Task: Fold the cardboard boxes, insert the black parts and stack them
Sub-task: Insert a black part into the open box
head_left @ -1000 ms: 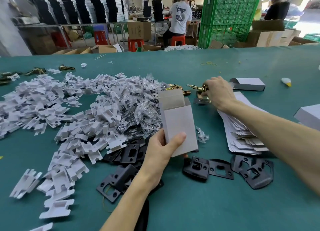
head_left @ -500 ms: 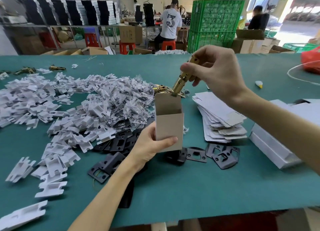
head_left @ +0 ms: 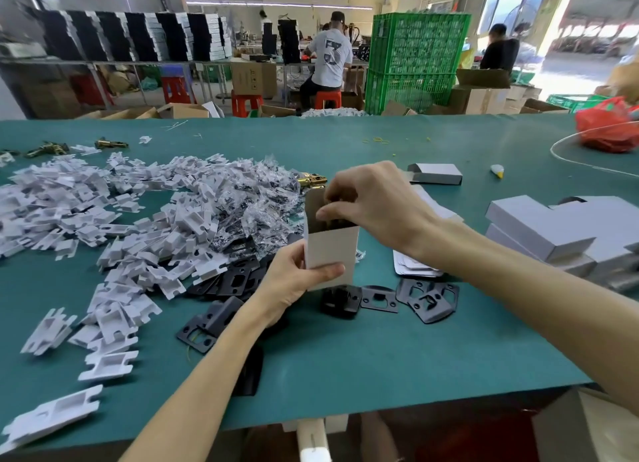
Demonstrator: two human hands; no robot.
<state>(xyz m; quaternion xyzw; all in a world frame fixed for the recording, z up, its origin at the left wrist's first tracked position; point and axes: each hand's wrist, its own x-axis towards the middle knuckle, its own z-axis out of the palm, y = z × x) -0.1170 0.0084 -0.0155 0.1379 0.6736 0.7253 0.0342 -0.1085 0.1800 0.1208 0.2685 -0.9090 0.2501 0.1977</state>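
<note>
Firstly, on the left a big heap of white plastic pieces [head_left: 103, 219] is spreading over the green tabletop [head_left: 363, 358], and clear bags [head_left: 249, 198] with small parts are lying against its right side. Black plates [head_left: 237, 278] are lying at the near edge of this heap, partly under it. In the middle, the left hand [head_left: 294, 281] is gripping the cardboard box [head_left: 330, 250] near its bottom, thumb across the front, and is holding it upright just above the tabletop. The box is pale, its top is standing open and its back flap is pointing up. A brass part [head_left: 313, 180] is showing just behind it. The right hand [head_left: 373, 202] is covering the opening from above, with its fingers bent down into the box; whether they are pinching something, I cannot tell. More black plates are lying below this hand, beside flat box blanks [head_left: 415, 268]. On the far right, folded boxes [head_left: 553, 226] are lying in a stack, and a red bag [head_left: 608, 129] is sitting at the back.
</note>
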